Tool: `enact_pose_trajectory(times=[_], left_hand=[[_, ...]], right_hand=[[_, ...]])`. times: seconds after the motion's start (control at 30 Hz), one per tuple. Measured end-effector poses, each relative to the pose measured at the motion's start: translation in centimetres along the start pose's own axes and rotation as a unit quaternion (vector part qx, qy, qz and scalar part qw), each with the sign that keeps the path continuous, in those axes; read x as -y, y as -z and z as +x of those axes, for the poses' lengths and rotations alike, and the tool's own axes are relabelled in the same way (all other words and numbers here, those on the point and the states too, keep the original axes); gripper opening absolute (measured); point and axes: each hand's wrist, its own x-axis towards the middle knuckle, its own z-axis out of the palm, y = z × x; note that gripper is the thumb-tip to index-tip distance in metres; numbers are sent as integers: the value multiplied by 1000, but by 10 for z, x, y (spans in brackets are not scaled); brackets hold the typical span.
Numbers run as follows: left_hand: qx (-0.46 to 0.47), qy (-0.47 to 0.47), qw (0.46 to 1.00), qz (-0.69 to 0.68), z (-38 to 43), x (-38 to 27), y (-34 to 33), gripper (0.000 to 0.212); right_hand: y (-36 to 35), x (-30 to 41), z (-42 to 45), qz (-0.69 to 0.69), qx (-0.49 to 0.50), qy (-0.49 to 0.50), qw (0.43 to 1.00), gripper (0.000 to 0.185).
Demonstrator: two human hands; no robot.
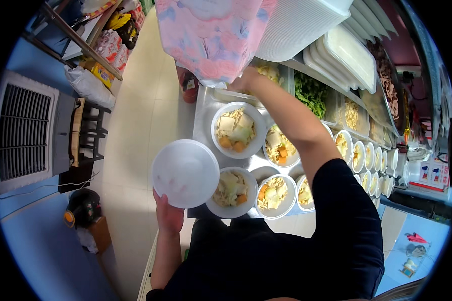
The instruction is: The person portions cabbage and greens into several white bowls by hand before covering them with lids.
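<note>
My left hand (169,210) holds a white round plastic bowl (185,173) from below; its fingers show faintly through the base. Beyond the counter's near bowls, my right hand (245,81) reaches to a clear tub (269,73) of pale cut vegetables, beside a pink floral package (211,41). That package partly hides the fingers, so their grip is unclear. Two filled bowls stand nearest the left hand: one (238,129) with shredded food, pale slices and orange cubes, another (231,192) with similar food. More filled bowls (277,193) run in rows to the right, partly behind my right arm.
Along the counter's far side are a tub of chopped greens (310,94), a tub of pale shreds (351,114), stacked white lids (350,56) and stacked foam containers (297,30). A metal counter edge (201,109) borders the tiled floor. An air cooler (24,131) stands left.
</note>
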Motion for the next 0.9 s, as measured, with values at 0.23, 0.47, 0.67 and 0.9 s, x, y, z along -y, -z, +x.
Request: enact_pose_trajectory(times=[0.23,0.47,0.67,0.9], left_hand=[[33,27,999,22,20,12,-35,74],[94,51,993,45,49,19,-89,64],[107,57,989,90,68,45,-99,67],[146,85,983,73,73,58,-121,69]], right_hand=[[-23,4,7,-50,-75,-53,995,60],[29,4,-56,195,-155,-142,958,39],[70,49,-169,591,-98,-24,800,45],[54,83,-257,291,-48,164,941,55]])
